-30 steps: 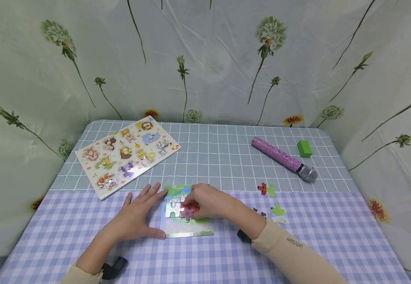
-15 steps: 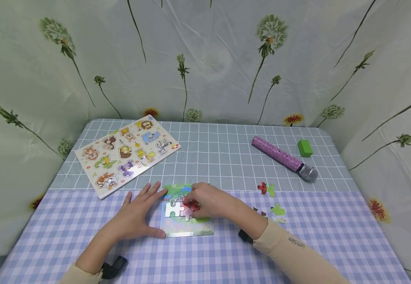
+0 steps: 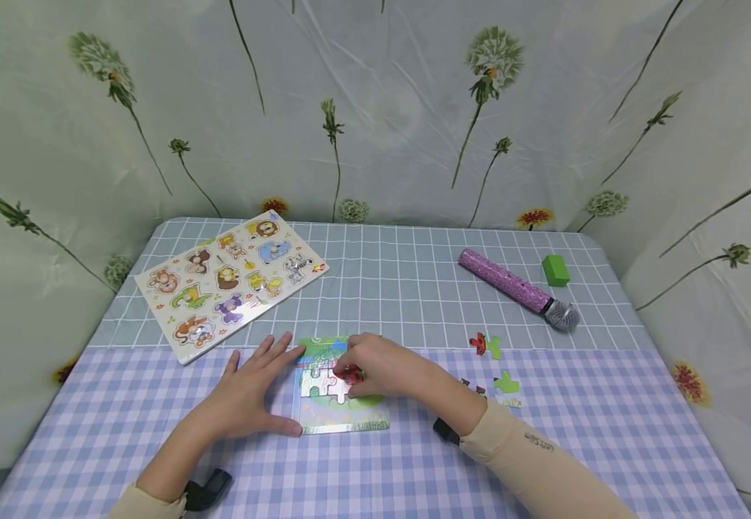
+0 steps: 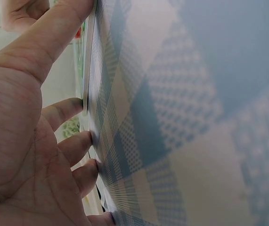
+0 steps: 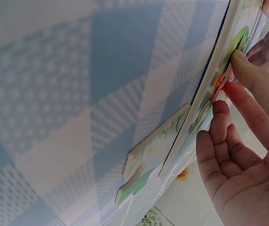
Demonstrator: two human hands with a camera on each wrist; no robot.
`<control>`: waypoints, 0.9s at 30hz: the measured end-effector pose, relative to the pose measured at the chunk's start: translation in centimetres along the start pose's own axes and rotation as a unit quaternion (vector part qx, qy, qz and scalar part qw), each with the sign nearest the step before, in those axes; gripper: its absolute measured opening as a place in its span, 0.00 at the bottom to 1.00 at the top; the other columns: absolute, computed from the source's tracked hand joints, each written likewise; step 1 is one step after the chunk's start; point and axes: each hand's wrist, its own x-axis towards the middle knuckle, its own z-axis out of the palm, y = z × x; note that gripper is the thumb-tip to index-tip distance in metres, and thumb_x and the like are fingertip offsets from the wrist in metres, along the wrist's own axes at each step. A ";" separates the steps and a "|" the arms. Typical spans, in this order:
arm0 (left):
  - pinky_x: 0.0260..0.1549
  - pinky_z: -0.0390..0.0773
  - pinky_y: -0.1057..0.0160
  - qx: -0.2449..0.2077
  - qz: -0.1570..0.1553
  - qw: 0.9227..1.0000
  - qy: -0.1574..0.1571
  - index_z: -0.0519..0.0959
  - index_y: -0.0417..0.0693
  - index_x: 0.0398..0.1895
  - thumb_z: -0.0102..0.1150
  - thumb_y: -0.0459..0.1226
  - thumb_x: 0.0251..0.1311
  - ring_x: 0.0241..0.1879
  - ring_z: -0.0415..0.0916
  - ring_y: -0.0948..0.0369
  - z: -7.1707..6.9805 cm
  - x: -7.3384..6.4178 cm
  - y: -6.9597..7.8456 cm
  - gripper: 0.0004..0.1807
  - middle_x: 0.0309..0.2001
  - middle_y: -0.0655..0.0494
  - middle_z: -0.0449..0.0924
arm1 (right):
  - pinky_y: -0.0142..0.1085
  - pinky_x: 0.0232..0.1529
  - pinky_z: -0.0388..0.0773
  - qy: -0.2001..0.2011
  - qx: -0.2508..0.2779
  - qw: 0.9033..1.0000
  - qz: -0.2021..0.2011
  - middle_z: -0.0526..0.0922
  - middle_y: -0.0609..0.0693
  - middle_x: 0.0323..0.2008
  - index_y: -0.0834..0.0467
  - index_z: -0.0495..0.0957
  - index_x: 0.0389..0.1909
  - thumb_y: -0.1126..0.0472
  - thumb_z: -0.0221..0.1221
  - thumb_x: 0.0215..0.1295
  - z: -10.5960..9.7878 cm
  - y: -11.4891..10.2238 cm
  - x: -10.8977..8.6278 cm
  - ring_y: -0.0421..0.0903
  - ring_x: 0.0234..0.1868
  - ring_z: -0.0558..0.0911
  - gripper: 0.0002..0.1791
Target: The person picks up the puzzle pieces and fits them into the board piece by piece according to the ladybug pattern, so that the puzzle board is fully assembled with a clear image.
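Note:
A small jigsaw board (image 3: 343, 419) with a green meadow picture lies flat on the checked cloth, some pieces fitted in its upper left. In the head view my right hand (image 3: 382, 367) pinches a red ladybug puzzle piece (image 3: 353, 375) over the middle of the board. The right wrist view has the thumb (image 5: 247, 70) and index finger at that piece, low against the board. My left hand (image 3: 246, 400) is spread at the board's left side, its thumb and index finger touching the edge. The right hand partly hides the board's right half.
Several loose puzzle pieces lie to the right, among them a red-and-green one (image 3: 494, 347) and a green one (image 3: 507, 383); the right forearm covers some. Farther back are an animal peg puzzle (image 3: 246, 317), a glittery pink microphone (image 3: 505, 280) and a green block (image 3: 556, 271).
Both hands keep almost the same places. The shine on the pieces beside the right fingertips has turned from pinkish to whiter.

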 end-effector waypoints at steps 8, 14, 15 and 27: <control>0.71 0.42 0.13 -0.002 -0.001 1.000 -0.003 0.63 0.60 0.85 0.83 0.70 0.34 0.85 0.49 0.34 0.0 0.0 0.0 0.70 0.87 0.47 0.53 | 0.25 0.36 0.69 0.005 0.000 1.000 -0.017 0.81 0.46 0.33 0.53 0.92 0.48 0.53 0.80 0.58 0.0 0.2 0.0 0.35 0.34 0.70 0.18; 0.71 0.43 0.13 0.002 0.000 1.000 -0.002 0.62 0.60 0.85 0.83 0.70 0.34 0.85 0.49 0.34 -0.1 0.0 0.1 0.70 0.87 0.47 0.53 | 0.25 0.35 0.69 0.006 0.000 1.000 -0.021 0.82 0.46 0.34 0.53 0.91 0.48 0.52 0.80 0.59 -0.1 0.2 -0.1 0.35 0.34 0.70 0.18; 0.71 0.43 0.13 0.003 0.001 1.000 -0.002 0.62 0.60 0.85 0.83 0.70 0.34 0.85 0.49 0.34 -0.2 0.0 0.2 0.70 0.87 0.47 0.53 | 0.25 0.36 0.69 0.008 -0.001 1.000 -0.022 0.81 0.46 0.34 0.53 0.91 0.47 0.52 0.80 0.59 -0.1 0.2 -0.1 0.35 0.33 0.70 0.18; 0.71 0.49 0.14 0.039 -0.004 0.999 -0.003 0.63 0.58 0.85 0.81 0.72 0.33 0.84 0.53 0.35 -0.3 0.1 0.5 0.72 0.87 0.47 0.55 | 0.27 0.39 0.72 0.017 -0.006 1.000 -0.004 0.82 0.45 0.38 0.51 0.90 0.53 0.48 0.78 0.62 -0.1 0.4 -0.7 0.37 0.36 0.72 0.21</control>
